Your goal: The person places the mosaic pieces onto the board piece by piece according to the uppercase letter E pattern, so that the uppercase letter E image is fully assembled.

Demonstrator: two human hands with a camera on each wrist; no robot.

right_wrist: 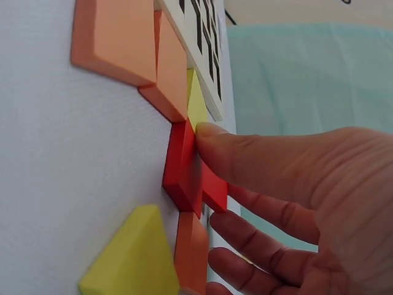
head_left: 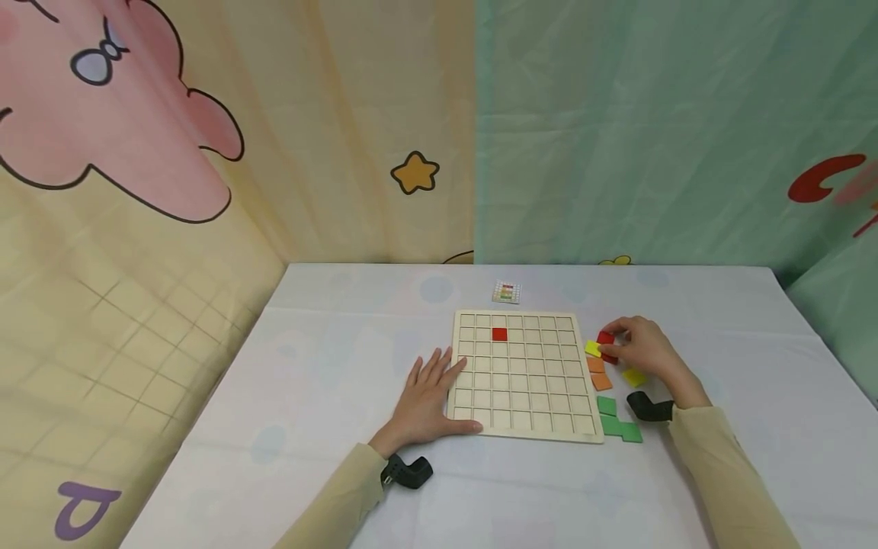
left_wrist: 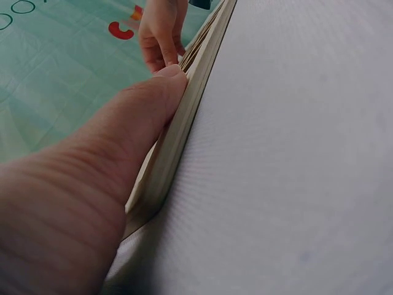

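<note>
A spread left hand (head_left: 424,400) touches a pale wooden board (head_left: 530,381); the right hand (head_left: 647,349) pinches a red square tile (head_left: 604,337).

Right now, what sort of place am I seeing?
Probably a play corner or makeshift filming booth: cartoon-printed curtains hang behind a white table bearing a gridded board and coloured tiles.

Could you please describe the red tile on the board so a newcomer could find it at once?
On the white table lies a pale gridded board. In the second row from the far edge, third square from the left, sits the red tile. It is the only tile on the board; the other tiles, some red, lie to its right.
</note>
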